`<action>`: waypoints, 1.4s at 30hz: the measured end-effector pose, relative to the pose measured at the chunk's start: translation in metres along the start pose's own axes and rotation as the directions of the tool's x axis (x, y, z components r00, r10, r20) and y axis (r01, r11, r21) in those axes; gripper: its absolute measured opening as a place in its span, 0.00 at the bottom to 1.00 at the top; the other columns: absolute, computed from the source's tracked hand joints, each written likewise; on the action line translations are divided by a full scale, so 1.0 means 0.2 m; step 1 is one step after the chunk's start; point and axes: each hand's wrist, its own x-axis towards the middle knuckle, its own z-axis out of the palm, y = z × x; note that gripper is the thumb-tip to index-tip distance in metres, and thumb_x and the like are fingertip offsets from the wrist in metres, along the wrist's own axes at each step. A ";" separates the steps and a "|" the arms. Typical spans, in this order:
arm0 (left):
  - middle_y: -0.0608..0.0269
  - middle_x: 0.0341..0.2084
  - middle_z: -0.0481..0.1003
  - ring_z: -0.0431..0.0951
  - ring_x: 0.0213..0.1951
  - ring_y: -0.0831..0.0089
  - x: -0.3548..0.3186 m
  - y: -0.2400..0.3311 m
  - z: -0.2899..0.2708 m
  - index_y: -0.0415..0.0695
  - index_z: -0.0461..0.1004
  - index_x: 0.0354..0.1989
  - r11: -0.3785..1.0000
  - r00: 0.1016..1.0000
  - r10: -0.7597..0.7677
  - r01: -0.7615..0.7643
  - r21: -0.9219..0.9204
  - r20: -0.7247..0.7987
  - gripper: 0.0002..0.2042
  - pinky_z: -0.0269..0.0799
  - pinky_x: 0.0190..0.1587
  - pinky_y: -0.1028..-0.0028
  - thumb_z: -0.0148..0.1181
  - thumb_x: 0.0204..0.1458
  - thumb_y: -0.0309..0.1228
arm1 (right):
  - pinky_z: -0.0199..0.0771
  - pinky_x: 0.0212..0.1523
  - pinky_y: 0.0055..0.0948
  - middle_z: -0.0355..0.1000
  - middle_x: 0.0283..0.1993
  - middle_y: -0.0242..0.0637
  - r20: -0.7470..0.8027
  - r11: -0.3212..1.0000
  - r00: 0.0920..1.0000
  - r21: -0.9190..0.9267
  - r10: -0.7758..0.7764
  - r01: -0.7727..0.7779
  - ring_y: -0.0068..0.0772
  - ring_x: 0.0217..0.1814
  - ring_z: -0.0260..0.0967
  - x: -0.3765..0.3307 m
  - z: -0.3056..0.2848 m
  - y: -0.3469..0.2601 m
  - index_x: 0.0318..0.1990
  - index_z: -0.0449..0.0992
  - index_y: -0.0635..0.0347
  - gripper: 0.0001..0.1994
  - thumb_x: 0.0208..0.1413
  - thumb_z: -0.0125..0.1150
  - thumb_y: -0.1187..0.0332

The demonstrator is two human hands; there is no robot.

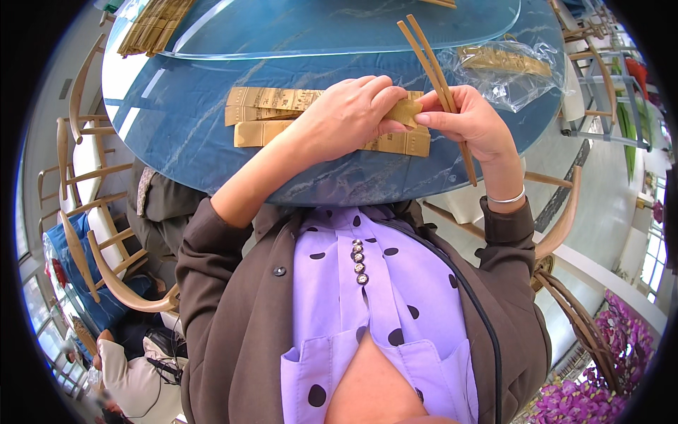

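My left hand (353,113) is closed, pinching one end of a tan kraft paper chopstick sleeve (405,111) above the table. The thumb and fingertips of my right hand (470,121) meet the sleeve's other end. That same hand grips a pair of wooden chopsticks (429,58), which slant upward to the left, outside the sleeve. Beneath my hands, more flat printed paper sleeves (258,133) lie in two rows on the blue marbled table (205,159). My left hand and wrist hide the middle of these rows.
A clear plastic bag (508,92) with more paper sleeves lies at the right. Several wrapped bundles (157,27) rest at the far left, by a raised glass turntable (318,44). Wooden chairs (88,166) surround the table, and purple flowers (575,403) stand at lower right.
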 end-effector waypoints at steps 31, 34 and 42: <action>0.62 0.35 0.68 0.74 0.38 0.66 -0.02 0.03 0.06 0.41 0.69 0.43 0.979 0.995 0.084 -0.072 0.190 -0.056 0.19 0.73 0.41 0.69 0.64 0.52 0.41 | 0.69 0.34 0.19 0.75 0.30 0.29 -0.099 0.974 0.990 -0.215 -0.099 0.075 0.15 0.30 0.67 0.01 0.07 0.03 0.37 0.81 0.68 0.10 0.53 0.70 0.68; 0.62 0.34 0.69 0.75 0.38 0.67 -0.01 0.03 0.05 0.41 0.70 0.44 0.984 0.994 0.081 -0.068 0.162 -0.075 0.19 0.73 0.41 0.70 0.65 0.51 0.41 | 0.68 0.33 0.18 0.75 0.30 0.29 -0.097 0.977 0.990 -0.199 -0.100 0.079 0.15 0.30 0.67 0.01 0.06 0.02 0.37 0.81 0.67 0.10 0.53 0.71 0.68; 0.62 0.34 0.70 0.76 0.36 0.66 -0.01 0.01 0.04 0.41 0.70 0.44 0.976 0.983 0.145 -0.124 0.178 -0.112 0.19 0.74 0.40 0.69 0.66 0.51 0.40 | 0.66 0.31 0.17 0.74 0.29 0.28 -0.113 0.982 0.987 -0.161 -0.113 0.094 0.14 0.29 0.66 0.00 0.08 0.02 0.36 0.81 0.68 0.10 0.54 0.71 0.69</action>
